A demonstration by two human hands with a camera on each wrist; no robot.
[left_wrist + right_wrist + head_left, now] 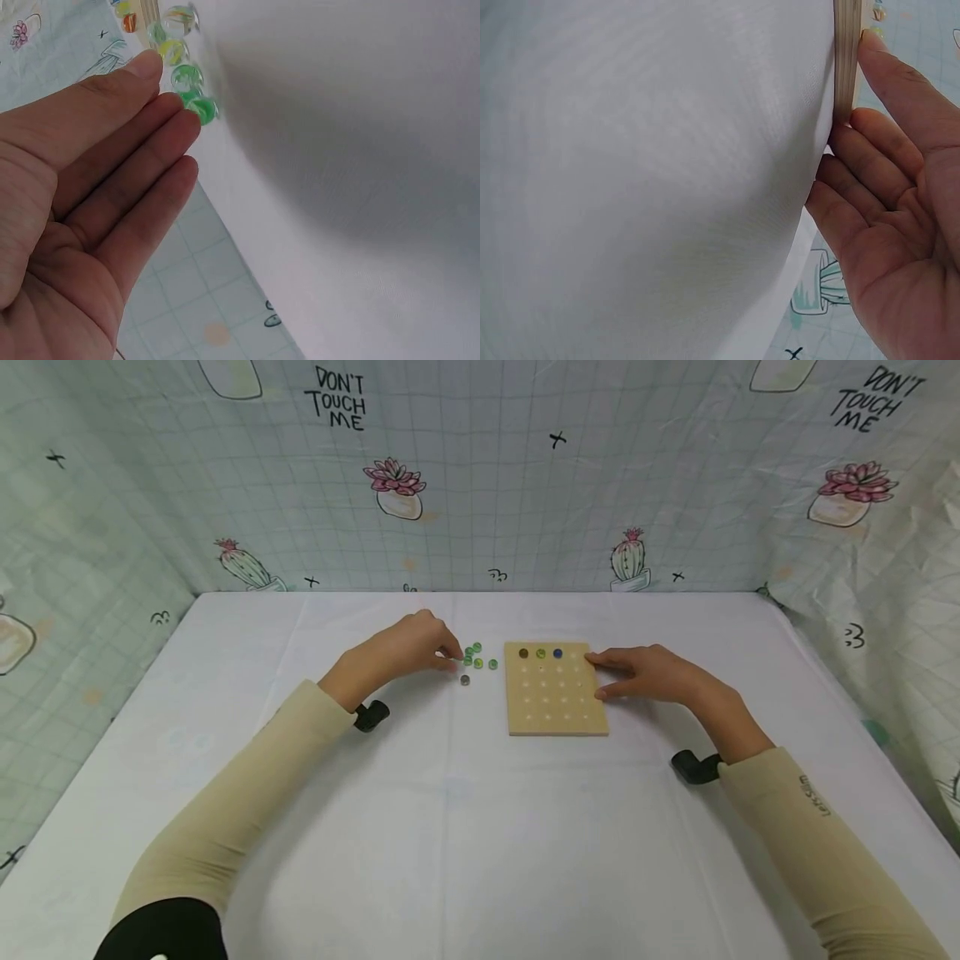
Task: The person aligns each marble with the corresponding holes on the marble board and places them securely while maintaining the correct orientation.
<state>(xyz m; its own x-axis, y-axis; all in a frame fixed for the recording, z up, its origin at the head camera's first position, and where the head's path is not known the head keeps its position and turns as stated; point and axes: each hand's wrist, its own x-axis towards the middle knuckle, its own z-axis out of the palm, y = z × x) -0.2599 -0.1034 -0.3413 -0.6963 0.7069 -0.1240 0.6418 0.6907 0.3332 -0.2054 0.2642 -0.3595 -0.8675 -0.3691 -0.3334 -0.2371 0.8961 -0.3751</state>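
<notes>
A square wooden board [557, 717] with rows of small hollows lies on the white table. Its far row holds three marbles: a brown marble [523, 653], a green marble [541, 653] and a blue marble [557, 653]. Left of the board is a loose group of several green marbles [478, 663], with a greyish clear marble [465, 680] nearer me. My left hand [408, 647] reaches to this group, fingertips right beside the green marbles [187, 78] and nothing seen in its grasp. Along the board's right edge rests my right hand [652, 672], thumb and fingertips touching the wood [846, 60].
The white-covered table [450, 843] extends in front of the board and to both sides. A patterned cloth [480, 477] hangs behind it and at the sides. Each wrist carries a black camera [372, 716].
</notes>
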